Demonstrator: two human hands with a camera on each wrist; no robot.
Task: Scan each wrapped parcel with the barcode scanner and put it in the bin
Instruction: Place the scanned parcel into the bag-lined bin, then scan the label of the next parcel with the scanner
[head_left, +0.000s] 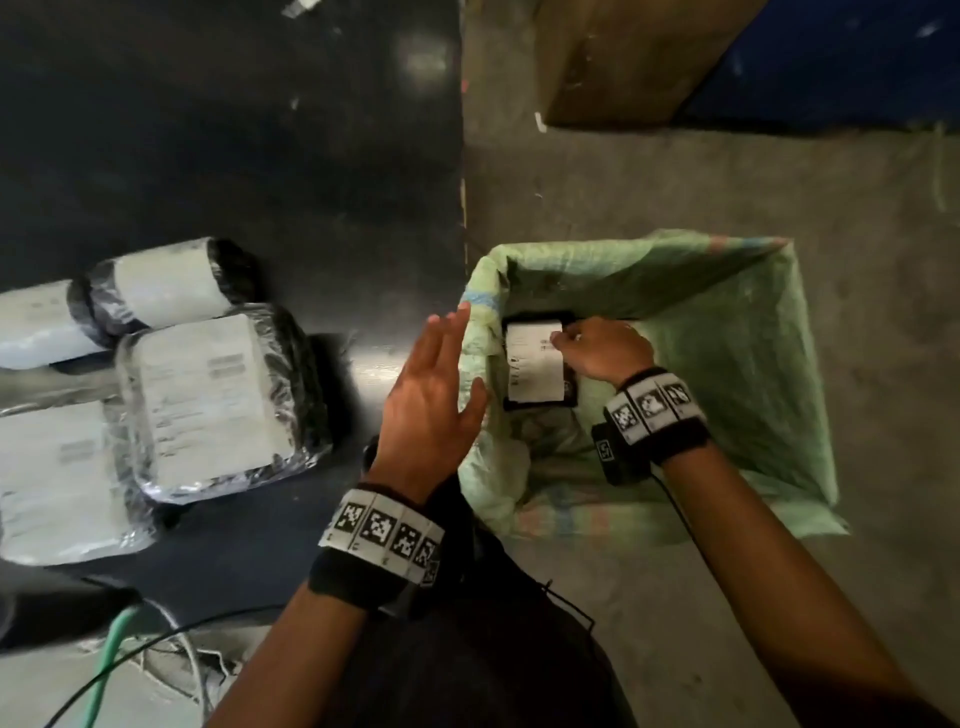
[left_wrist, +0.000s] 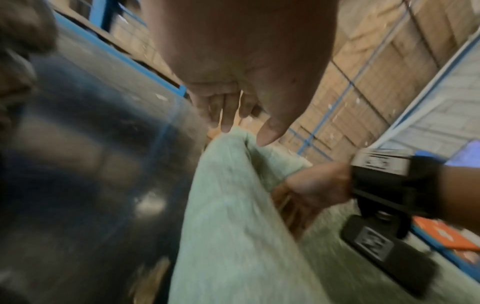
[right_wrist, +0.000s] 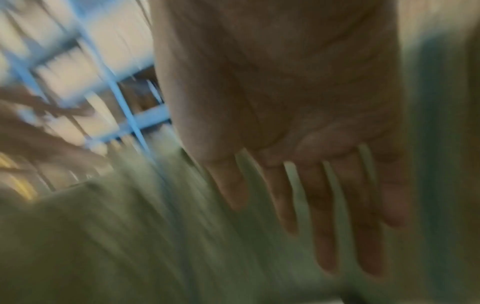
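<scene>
At the far left, four black plastic-wrapped parcels with white labels (head_left: 208, 400) lie bunched together on the dark glossy surface (head_left: 260, 156), touching and partly overlapping, not yet binned. Their film looks slick and crinkled, and the packs seem soft and light, so a grip across an edge or a corner, clear of the label, should serve best. No barcode scanner can be made out in any view. Further right, the left hand (head_left: 431, 405) hovers above the near-left rim of the bin, fingers straight and spread, holding nothing. Next comes the green woven-sack-lined bin (head_left: 753, 364) standing on the concrete floor (head_left: 675, 171) just beside the surface. Inside it, against the left wall, a small flat black parcel with a white label (head_left: 535, 366) lies face up on crumpled liner; what else lies under it cannot be told. The right hand (head_left: 602, 348) reaches into the bin at that parcel's right edge; the blurred wrist view shows its fingers (right_wrist: 322, 216) straight and empty, so it appears to have let go.
</scene>
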